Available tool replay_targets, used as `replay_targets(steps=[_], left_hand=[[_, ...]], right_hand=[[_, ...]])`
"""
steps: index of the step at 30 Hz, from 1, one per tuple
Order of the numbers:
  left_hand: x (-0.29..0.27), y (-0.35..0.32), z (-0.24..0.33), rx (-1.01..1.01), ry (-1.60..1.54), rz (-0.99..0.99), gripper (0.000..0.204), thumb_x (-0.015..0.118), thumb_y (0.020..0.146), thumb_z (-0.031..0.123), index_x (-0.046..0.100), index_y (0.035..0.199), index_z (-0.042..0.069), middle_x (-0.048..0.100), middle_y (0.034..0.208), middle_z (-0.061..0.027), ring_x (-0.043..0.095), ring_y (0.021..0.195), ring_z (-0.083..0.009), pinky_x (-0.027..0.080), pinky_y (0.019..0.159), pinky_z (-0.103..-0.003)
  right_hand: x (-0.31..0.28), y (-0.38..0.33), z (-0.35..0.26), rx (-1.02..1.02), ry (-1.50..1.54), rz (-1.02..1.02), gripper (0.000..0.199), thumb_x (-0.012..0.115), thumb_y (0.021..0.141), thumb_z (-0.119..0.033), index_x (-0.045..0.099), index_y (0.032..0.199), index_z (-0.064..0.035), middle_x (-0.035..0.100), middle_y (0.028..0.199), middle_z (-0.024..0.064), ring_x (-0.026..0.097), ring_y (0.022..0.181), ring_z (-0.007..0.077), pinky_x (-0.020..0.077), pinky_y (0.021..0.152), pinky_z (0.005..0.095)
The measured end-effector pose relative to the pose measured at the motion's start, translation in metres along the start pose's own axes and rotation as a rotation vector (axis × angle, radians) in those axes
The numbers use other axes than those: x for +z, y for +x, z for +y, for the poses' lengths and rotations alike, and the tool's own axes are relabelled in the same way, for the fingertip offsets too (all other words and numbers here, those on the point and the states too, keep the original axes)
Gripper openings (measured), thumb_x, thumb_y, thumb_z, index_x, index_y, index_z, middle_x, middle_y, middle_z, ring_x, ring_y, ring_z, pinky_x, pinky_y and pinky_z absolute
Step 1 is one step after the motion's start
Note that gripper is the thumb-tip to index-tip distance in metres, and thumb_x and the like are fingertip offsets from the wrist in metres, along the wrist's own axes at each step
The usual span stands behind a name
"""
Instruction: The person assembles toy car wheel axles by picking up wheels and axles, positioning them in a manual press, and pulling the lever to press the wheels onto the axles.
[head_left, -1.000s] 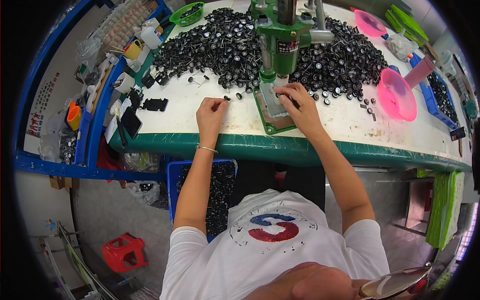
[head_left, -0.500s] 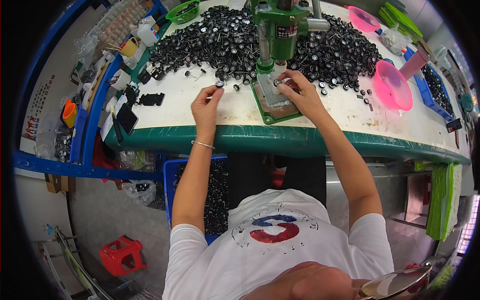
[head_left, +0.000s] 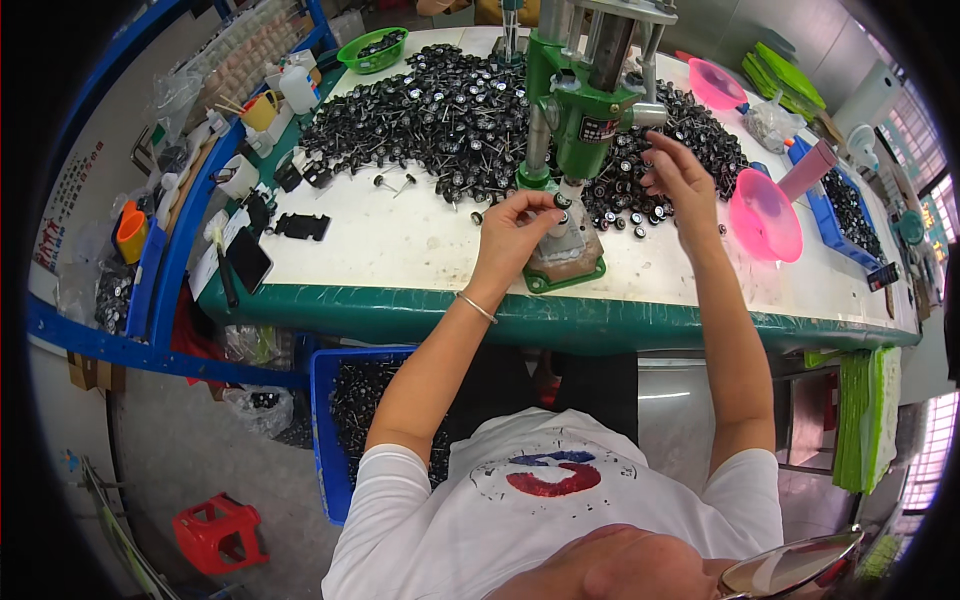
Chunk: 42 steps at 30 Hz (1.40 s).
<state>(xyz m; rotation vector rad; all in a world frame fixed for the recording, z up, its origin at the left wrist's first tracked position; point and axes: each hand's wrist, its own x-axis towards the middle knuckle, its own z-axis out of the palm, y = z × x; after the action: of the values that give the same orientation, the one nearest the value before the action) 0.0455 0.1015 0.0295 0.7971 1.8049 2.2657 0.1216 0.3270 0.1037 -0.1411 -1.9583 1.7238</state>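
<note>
We see a white table (head_left: 400,245) with a green edge. On it sit a green press (head_left: 580,120), heaps of black parts (head_left: 440,110), two pink bowls (head_left: 765,215), a green basket (head_left: 372,50) and a phone (head_left: 248,260).

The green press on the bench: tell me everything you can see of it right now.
The green press stands upright at the middle of the white-topped table, its painted metal body rising to grey steel parts and columns at the top. Its flat green base plate lies near the table's front edge and carries a pale grey fixture. Heaps of small black parts lie on both sides. The left hand pinches a small black piece at the fixture under the ram; the right hand hovers over the parts just beside it.
</note>
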Motion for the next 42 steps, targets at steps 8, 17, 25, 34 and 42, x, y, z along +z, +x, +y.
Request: replay_targets(steps=[8, 17, 25, 34, 42], left_hand=[[0.01, 0.016, -0.01, -0.009, -0.119, -0.02, 0.009, 0.073, 0.08, 0.007, 0.07, 0.088, 0.004, 0.063, 0.078, 0.0037, 0.047, 0.065, -0.0033, 0.042, 0.061, -0.019], [0.009, 0.023, 0.005, -0.003, -0.084, -0.067, 0.008, 0.072, 0.081, 0.004, 0.069, 0.088, 0.001, 0.064, 0.084, 0.0003, 0.061, 0.071, -0.0062, 0.049, 0.061, -0.021], [0.009, 0.015, 0.004, -0.054, -0.052, -0.034, 0.009, 0.073, 0.081, 0.003, 0.07, 0.089, 0.0, 0.065, 0.084, -0.0003, 0.06, 0.078, -0.007, 0.049, 0.071, -0.022], [0.008, 0.012, 0.004, -0.127, -0.097, -0.018, 0.011, 0.072, 0.08, 0.0, 0.069, 0.09, -0.001, 0.065, 0.086, -0.0007, 0.061, 0.079, -0.0077, 0.049, 0.074, -0.022], [0.007, 0.012, 0.007, -0.169, -0.076, -0.015, 0.011, 0.07, 0.081, -0.003, 0.068, 0.091, 0.0, 0.07, 0.09, -0.0043, 0.065, 0.086, -0.0104, 0.051, 0.079, -0.024]], right_hand=[[-0.02, 0.05, -0.032, -0.028, 0.005, 0.056, 0.033, 0.056, 0.096, -0.025, 0.062, 0.122, -0.0041, 0.066, 0.102, 0.0041, 0.06, 0.08, 0.0069, 0.049, 0.07, 0.0212], [0.049, 0.141, -0.139, -0.136, 0.384, -0.257, 0.021, 0.054, 0.097, -0.023, 0.061, 0.096, -0.0025, 0.06, 0.073, 0.0004, 0.057, 0.059, 0.01, 0.046, 0.052, 0.0243], [0.065, 0.121, -0.145, -0.192, 0.341, 0.056, 0.023, 0.064, 0.089, -0.026, 0.051, 0.074, -0.0147, 0.043, 0.057, -0.0077, 0.032, 0.039, 0.0024, 0.0187, 0.034, 0.02], [0.063, 0.082, -0.15, -0.473, 0.414, 0.097, 0.034, 0.059, 0.092, -0.025, 0.04, 0.065, -0.0172, 0.03, 0.052, -0.0094, 0.025, 0.039, 0.0023, 0.0168, 0.035, 0.0212], [0.057, 0.093, -0.147, -0.479, 0.404, 0.001, 0.032, 0.058, 0.092, -0.023, 0.04, 0.066, -0.0168, 0.031, 0.052, -0.0096, 0.026, 0.039, 0.0018, 0.0175, 0.035, 0.021]])
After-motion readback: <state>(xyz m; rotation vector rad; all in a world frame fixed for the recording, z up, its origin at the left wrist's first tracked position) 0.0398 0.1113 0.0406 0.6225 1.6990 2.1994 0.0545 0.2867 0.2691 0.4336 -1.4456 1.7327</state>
